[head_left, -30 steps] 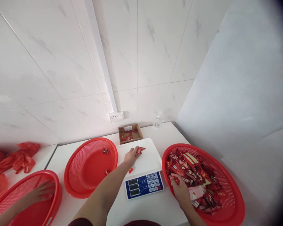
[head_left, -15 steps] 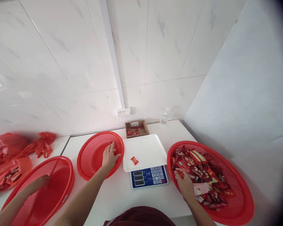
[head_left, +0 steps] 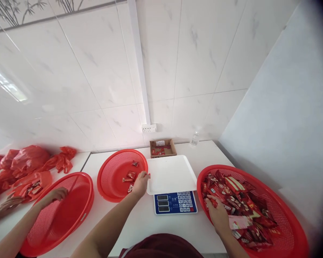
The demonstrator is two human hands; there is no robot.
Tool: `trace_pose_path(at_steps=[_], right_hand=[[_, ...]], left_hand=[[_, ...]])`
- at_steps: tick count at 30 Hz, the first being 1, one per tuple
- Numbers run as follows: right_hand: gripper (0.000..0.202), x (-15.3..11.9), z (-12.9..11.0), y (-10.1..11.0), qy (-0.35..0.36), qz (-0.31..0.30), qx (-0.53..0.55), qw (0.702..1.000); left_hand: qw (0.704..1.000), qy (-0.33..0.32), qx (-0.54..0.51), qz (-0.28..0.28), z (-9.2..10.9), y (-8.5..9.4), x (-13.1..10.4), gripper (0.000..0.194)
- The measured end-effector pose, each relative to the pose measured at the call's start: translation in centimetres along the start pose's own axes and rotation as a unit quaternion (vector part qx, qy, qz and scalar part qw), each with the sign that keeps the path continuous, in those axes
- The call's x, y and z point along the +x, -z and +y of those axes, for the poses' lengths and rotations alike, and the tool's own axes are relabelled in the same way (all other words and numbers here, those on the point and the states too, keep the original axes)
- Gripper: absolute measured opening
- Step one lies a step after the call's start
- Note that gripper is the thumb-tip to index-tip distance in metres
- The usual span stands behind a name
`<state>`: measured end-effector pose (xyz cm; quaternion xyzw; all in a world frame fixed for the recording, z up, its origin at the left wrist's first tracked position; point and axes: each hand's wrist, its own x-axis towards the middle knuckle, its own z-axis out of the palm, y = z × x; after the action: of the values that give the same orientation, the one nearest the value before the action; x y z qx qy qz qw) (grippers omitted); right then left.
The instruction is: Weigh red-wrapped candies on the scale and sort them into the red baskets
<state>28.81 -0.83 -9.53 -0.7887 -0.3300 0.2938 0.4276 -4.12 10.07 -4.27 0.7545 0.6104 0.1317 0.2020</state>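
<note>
My left hand (head_left: 140,184) is closed at the left edge of the white scale tray (head_left: 171,175), over the rim of the middle red basket (head_left: 107,179). A bit of a small red candy packet (head_left: 149,176) pokes out from its fingertips. Several wrapped candies (head_left: 130,175) lie in that basket. My right hand (head_left: 218,213) reaches over the near rim of the right red basket (head_left: 293,229), its fingers closed on a red candy packet (head_left: 214,203). Many red snack packets (head_left: 239,200) fill this basket. Below the tray shows the blue keypad (head_left: 175,202) of the scale.
At the left, a co-worker's hand (head_left: 57,194) is in another red basket (head_left: 90,200). Another person's hand (head_left: 9,204) is near red plastic bags (head_left: 29,159). A cardboard box (head_left: 163,148) and a clear bottle (head_left: 194,139) stand by the wall.
My left hand has moved right from inside the middle basket to the tray's edge and picked up the red packet that lay on the tray. My right hand stays in the right basket.
</note>
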Motion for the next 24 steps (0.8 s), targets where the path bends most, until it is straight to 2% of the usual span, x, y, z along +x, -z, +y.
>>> trace_pose_path(at_steps=[3,5,7,10,13,15,16,17,20,22,24], right_hand=[[0.046,-0.4,-0.3,0.4,0.005,0.028,0.021,0.999],[0.051,-0.9,-1.0,0.5,-0.003,0.046,0.064,0.997],[0.054,-1.2,-2.2,0.2,-0.023,0.029,0.128,0.991],[0.046,-1.4,-5.1,-1.5,-0.075,-0.053,0.242,0.966],[0.037,-1.3,-8.4,-4.1,-0.149,-0.153,0.342,0.915],[0.04,-1.2,-10.3,-5.6,-0.173,-0.219,0.376,0.883],[0.044,-1.2,-11.0,-6.1,-0.173,-0.243,0.375,0.878],[0.048,-1.1,-11.6,-6.5,-0.166,-0.257,0.36,0.881],[0.057,-0.8,-11.8,-6.7,-0.124,-0.257,0.273,0.919],[0.06,-0.1,-10.8,-5.8,-0.089,-0.234,0.232,0.94],[0.06,1.1,-8.7,-4.0,-0.049,-0.183,0.201,0.961]], left_hand=[[0.997,0.059,0.035,0.038,-1.7,1.7,-2.1,0.04],[0.994,0.088,0.061,0.006,-2.7,2.1,-4.0,0.044],[0.988,0.11,0.093,-0.045,-3.5,2.2,-5.9,0.044],[0.982,0.134,0.12,-0.057,-4.4,2.2,-7.9,0.041],[0.978,0.145,0.138,-0.055,-5.2,2.6,-8.9,0.042],[0.977,0.148,0.144,-0.058,-5.6,2.8,-9.2,0.042],[0.977,0.148,0.145,-0.058,-5.7,2.9,-9.4,0.042],[0.976,0.149,0.146,-0.057,-5.8,2.9,-9.5,0.042],[0.976,0.151,0.148,-0.049,-6.1,2.7,-10.0,0.04],[0.977,0.149,0.147,-0.04,-6.4,2.4,-10.2,0.041],[0.979,0.143,0.144,-0.027,-6.7,2.1,-10.4,0.041]])
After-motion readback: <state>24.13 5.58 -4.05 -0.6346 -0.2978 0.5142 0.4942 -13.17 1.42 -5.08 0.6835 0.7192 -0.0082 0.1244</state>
